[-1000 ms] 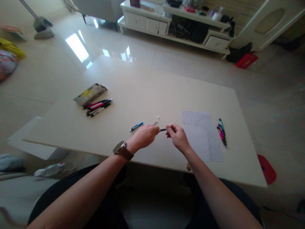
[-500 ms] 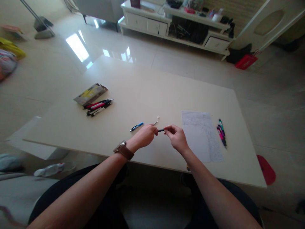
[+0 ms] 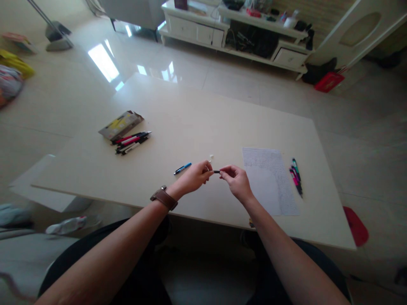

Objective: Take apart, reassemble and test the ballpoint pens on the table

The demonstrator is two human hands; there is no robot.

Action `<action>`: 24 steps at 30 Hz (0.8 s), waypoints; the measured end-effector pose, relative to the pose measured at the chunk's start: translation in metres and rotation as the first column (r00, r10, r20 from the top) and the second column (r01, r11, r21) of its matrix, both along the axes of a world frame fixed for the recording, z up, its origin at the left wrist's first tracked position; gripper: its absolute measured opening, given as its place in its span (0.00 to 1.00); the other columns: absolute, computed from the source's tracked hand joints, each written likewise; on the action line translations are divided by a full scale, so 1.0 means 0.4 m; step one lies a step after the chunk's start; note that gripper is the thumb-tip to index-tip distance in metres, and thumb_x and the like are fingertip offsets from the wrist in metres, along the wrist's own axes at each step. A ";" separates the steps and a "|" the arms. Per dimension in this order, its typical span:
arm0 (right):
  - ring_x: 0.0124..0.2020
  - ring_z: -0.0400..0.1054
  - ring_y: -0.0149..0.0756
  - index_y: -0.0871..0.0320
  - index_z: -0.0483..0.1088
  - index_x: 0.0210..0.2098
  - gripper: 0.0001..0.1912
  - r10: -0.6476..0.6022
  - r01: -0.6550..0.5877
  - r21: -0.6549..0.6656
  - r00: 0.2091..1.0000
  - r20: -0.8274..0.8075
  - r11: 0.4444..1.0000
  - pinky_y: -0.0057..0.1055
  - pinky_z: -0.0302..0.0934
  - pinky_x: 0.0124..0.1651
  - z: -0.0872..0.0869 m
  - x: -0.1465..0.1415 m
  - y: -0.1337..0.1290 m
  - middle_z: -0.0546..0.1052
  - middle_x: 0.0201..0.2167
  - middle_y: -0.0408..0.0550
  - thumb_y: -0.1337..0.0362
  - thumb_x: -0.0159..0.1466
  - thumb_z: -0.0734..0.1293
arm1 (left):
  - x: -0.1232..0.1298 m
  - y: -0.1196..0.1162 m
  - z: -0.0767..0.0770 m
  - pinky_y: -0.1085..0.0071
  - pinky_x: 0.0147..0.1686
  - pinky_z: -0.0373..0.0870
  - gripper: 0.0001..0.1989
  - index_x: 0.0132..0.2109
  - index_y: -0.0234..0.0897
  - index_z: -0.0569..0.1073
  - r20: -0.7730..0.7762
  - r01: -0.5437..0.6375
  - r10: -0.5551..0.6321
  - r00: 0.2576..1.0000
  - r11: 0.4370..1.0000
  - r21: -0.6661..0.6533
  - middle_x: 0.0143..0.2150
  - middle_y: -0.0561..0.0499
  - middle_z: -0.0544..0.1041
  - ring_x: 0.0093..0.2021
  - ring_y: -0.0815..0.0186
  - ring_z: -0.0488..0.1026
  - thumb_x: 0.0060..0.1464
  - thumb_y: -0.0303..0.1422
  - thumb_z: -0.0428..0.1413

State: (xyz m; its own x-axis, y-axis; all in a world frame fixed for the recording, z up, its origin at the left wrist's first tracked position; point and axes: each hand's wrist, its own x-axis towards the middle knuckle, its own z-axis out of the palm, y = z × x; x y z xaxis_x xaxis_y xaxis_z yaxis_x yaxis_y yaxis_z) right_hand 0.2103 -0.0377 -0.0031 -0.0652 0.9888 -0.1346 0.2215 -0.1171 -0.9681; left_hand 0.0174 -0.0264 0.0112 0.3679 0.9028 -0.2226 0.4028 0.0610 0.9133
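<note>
Between my hands, above the front part of the table, is a slim black pen part (image 3: pixel 216 171). My left hand (image 3: pixel 201 173), with a brown watch on its wrist, pinches one end, and my right hand (image 3: pixel 234 178) pinches the other. A blue pen (image 3: pixel 182 168) lies just left of my left hand. Past the left fingers rests a small white piece (image 3: pixel 211 156), and a thin pointed tip shows beside it, mostly hidden. To the right of my right hand is a sheet of paper (image 3: pixel 262 186) with dense writing.
A yellow-grey box (image 3: pixel 121 125) and a pile of pens (image 3: pixel 132 142) lie on the table's left side. More coloured pens (image 3: pixel 296 177) lie right of the paper. The white table (image 3: pixel 190 114) has its front edge near my legs. A white cabinet (image 3: pixel 193 31) stands beyond it.
My left hand has turned slightly, its fingers rolling on the black part and now covering more of the thin tip behind them. The right hand has barely moved.
</note>
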 end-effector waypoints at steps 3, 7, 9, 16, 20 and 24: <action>0.32 0.74 0.37 0.59 0.75 0.34 0.09 -0.017 0.017 -0.001 1.000 0.004 1.000 0.35 0.67 0.39 0.002 -0.001 0.001 0.78 0.30 0.48 0.59 0.59 0.70 | -0.002 0.003 -0.005 0.72 0.27 0.60 0.18 0.30 0.37 0.69 -0.168 -0.001 0.017 0.986 0.995 0.096 0.24 0.52 0.72 0.25 0.69 0.68 0.66 0.38 0.45; 0.29 0.72 0.35 0.59 0.75 0.32 0.10 -0.027 0.028 -0.026 0.999 0.036 0.999 0.33 0.66 0.35 0.000 0.001 0.003 0.77 0.28 0.47 0.57 0.59 0.70 | -0.007 -0.001 -0.009 0.72 0.28 0.58 0.08 0.37 0.37 0.72 -0.277 0.016 0.046 0.960 0.976 0.217 0.29 0.52 0.74 0.27 0.69 0.67 0.63 0.35 0.52; 0.26 0.70 0.34 0.59 0.74 0.30 0.11 -0.011 0.014 -0.051 0.998 0.056 0.999 0.32 0.65 0.32 -0.004 0.001 0.002 0.76 0.26 0.46 0.56 0.59 0.70 | -0.008 -0.006 -0.012 0.73 0.29 0.59 0.04 0.40 0.37 0.73 -0.272 0.038 0.036 0.962 0.965 0.261 0.33 0.52 0.75 0.28 0.70 0.67 0.60 0.32 0.54; 0.31 0.72 0.36 0.60 0.76 0.35 0.09 0.074 -0.065 -0.047 0.973 0.217 0.997 0.33 0.65 0.38 -0.022 -0.002 0.000 0.79 0.30 0.48 0.60 0.60 0.68 | 0.000 -0.005 -0.045 0.72 0.39 0.68 0.13 0.34 0.37 0.81 -0.214 0.100 -0.037 0.976 0.950 0.295 0.37 0.50 0.76 0.33 0.70 0.71 0.51 0.19 0.53; 0.45 0.72 0.40 0.62 0.74 0.50 0.17 0.096 -0.134 0.067 0.907 0.410 0.989 0.38 0.66 0.51 -0.039 -0.003 -0.005 0.77 0.48 0.55 0.66 0.62 0.65 | -0.002 -0.011 -0.055 0.68 0.46 0.71 0.12 0.39 0.36 0.81 -0.247 0.135 -0.050 0.968 0.931 0.340 0.41 0.48 0.76 0.38 0.67 0.73 0.53 0.21 0.54; 0.58 0.63 0.45 0.60 0.67 0.61 0.25 0.178 -0.320 0.100 0.730 0.660 0.942 0.43 0.57 0.63 -0.052 -0.006 -0.015 0.72 0.58 0.55 0.66 0.64 0.64 | 0.002 -0.026 -0.045 0.65 0.51 0.71 0.14 0.48 0.34 0.78 -0.324 0.214 -0.093 0.941 0.907 0.362 0.49 0.44 0.73 0.43 0.64 0.75 0.55 0.25 0.55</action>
